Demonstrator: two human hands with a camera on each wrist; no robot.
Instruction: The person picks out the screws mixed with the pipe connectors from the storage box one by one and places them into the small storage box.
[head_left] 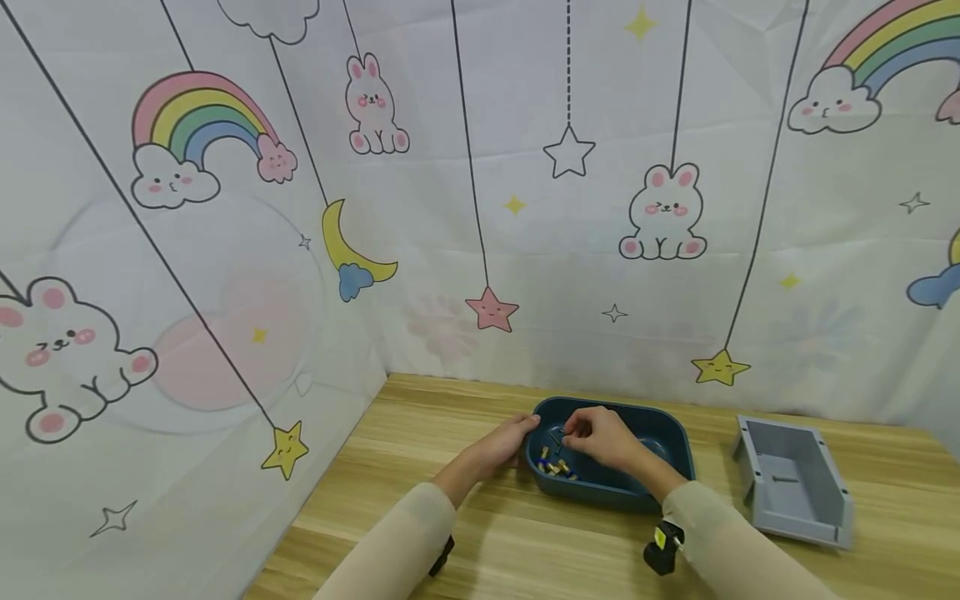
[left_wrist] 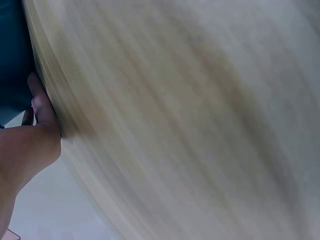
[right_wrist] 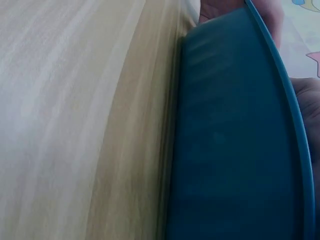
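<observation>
A dark blue tub stands on the table. My left hand holds its left end, thumb at the rim and fingers along the outer wall; in the left wrist view the fingers lie against that wall. My right hand is inside the tub, thumb and fingertips pinching a thin dark piece, too small to tell its kind. Beneath the fingertips, small brass and blue cylindrical pieces lie at the tub's left end. In the right wrist view the tub's side wall hides most of the right hand.
A grey tray stands to the right of the tub, with one small dark elongated piece on its floor. The wooden table meets a printed white cloth behind and at the left.
</observation>
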